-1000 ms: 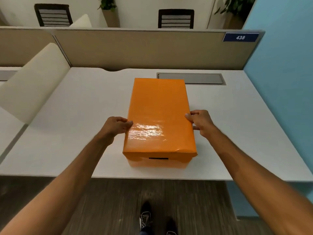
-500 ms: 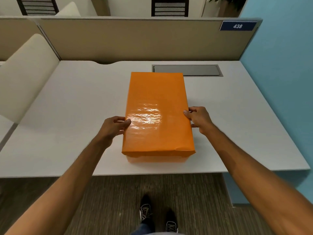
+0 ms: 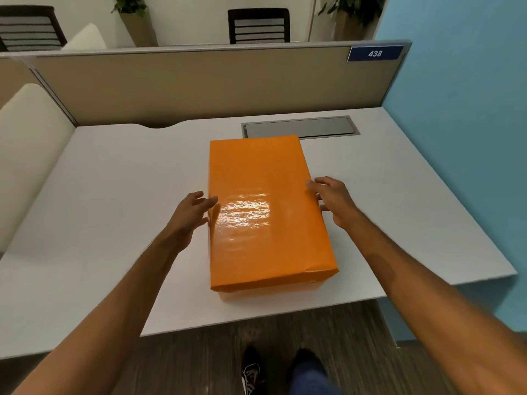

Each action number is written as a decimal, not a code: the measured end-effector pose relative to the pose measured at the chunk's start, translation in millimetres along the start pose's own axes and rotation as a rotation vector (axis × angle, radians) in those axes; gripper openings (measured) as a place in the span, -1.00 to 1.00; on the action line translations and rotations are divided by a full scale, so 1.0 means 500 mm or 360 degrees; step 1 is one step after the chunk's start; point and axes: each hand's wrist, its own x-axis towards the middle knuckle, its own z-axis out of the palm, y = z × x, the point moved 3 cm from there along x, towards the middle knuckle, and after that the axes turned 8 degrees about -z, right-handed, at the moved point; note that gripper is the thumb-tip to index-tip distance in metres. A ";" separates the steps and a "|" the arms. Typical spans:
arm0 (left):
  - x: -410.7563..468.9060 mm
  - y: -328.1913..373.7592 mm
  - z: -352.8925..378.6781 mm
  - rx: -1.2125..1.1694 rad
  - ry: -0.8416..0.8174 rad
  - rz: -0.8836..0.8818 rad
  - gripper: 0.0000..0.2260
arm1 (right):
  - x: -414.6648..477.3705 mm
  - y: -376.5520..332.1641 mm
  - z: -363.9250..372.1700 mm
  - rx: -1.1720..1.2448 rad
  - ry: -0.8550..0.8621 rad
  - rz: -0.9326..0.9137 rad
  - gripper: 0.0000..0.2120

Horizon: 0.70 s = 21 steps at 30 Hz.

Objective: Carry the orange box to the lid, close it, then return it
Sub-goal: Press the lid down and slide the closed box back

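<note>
The lidded orange box (image 3: 265, 212) lies flat at the middle of the grey tabletop (image 3: 114, 195). At its 9 o'clock the left hand (image 3: 189, 215), at 3 o'clock the right hand (image 3: 333, 199); both hands' fingers are spread loose, gripping nothing.

White "438" on blue plate (image 3: 374, 53), upper right corner of beige partition (image 3: 199, 86).

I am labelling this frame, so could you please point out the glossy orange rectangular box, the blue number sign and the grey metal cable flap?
glossy orange rectangular box (image 3: 265, 212): head view, lid top.
blue number sign (image 3: 375, 53): head view, its digits.
grey metal cable flap (image 3: 299, 127): head view, flap middle.
</note>
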 end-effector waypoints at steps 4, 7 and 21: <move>0.033 0.026 0.002 -0.0002 -0.0035 0.0010 -0.39 | 0.024 -0.012 0.004 0.0009 0.0023 -0.0014 -0.46; 0.063 0.047 0.004 -0.0013 -0.0039 0.0006 -0.45 | 0.051 -0.023 0.009 0.0000 0.0009 -0.0025 -0.45; 0.208 0.129 0.010 -0.0069 -0.0005 -0.0120 -0.43 | 0.223 -0.062 0.023 0.0054 -0.0149 -0.0079 -0.43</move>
